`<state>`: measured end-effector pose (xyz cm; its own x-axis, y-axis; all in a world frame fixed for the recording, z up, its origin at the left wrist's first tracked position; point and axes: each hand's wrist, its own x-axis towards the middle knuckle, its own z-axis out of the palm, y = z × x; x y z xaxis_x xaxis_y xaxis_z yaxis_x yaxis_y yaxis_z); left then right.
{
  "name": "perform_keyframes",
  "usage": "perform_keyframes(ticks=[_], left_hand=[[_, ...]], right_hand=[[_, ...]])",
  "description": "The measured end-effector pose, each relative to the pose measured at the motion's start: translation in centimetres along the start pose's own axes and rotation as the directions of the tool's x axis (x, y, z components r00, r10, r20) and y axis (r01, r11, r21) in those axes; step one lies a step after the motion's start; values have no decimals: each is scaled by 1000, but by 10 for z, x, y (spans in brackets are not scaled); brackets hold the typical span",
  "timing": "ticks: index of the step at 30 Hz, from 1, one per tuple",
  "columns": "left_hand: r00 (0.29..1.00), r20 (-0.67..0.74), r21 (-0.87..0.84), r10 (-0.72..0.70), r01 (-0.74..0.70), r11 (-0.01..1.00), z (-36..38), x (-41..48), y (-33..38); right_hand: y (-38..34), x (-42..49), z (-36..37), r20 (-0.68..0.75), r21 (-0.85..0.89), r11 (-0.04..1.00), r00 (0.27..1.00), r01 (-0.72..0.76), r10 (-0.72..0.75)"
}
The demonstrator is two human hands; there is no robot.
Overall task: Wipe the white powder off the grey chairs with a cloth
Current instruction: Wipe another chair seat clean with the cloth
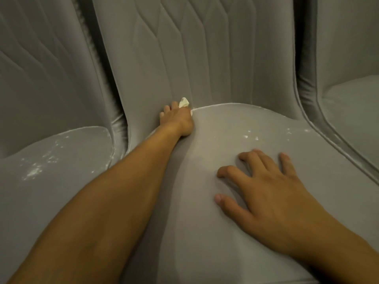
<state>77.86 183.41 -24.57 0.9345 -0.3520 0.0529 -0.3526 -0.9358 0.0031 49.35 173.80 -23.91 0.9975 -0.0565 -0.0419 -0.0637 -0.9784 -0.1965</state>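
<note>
Grey quilted fabric covers three seats abreast: left chair (41, 201), middle chair (205, 128), right chair (352, 111).
White powder (33, 172) flecks two seats; left hand (178, 119) clamps one crumpled white cloth (184, 102) at middle chair's far-left crease; right hand (270, 193) lies flat nearer, fingers apart.

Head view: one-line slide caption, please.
Left hand holds a white cloth at the back crease of the middle grey chair; right hand rests on its seat, white powder nearby.

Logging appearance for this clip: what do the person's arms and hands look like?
The left forearm and right forearm are bare, no sleeve in view. The left hand and right hand wear no gloves; no ring, watch or bracelet shows. The right hand's nails look short.
</note>
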Motion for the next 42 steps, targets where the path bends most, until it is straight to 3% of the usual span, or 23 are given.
perform_keyframes(ticks=[5,8,12,15,19,22,25,29,31,34,37,39,42], left_hand=[[987,65,-146,145,-134,980,-2,-12,-21],[936,82,-317,343,-302,899,-11,-53,-43],[871,53,-340,488,-443,829,-18,-124,-73],[903,50,-259,426,-400,879,-8,-119,-86],[991,-20,-70,134,-135,988,-2,-69,-75],[999,-6,7,51,-51,999,-2,-50,-59],[994,30,-62,104,-102,993,-3,-54,-62],[915,83,-321,394,-350,880,-11,-88,-70],[874,96,-355,477,-417,837,-18,-103,-65],[864,89,-289,496,-454,843,-18,-100,-52],[936,40,-195,348,-335,922,-9,-80,-18],[956,6,-219,294,-285,933,-3,-71,9],[873,21,-367,486,-446,817,-4,-72,40]], right_hand=[[3,-2,0,0,23,1000,1000,19,-19],[5,-1,1,-5,24,999,999,39,-39],[5,0,5,-53,19,999,998,34,-33],[5,1,9,-82,18,999,996,27,-26],[6,0,9,-54,7,1000,999,8,-8],[6,1,5,-17,0,1000,1000,21,-21],[3,0,-1,-5,13,1000,1000,20,-20],[0,-2,-4,13,6,1000,1000,15,-15],[1,0,-2,10,5,1000,1000,15,-15],[0,0,-2,16,5,1000,1000,13,-13],[0,0,-2,-18,21,1000,1000,11,-10],[1,0,-1,-12,20,1000,1000,7,-7],[1,1,0,-30,26,1000,999,14,-13]])
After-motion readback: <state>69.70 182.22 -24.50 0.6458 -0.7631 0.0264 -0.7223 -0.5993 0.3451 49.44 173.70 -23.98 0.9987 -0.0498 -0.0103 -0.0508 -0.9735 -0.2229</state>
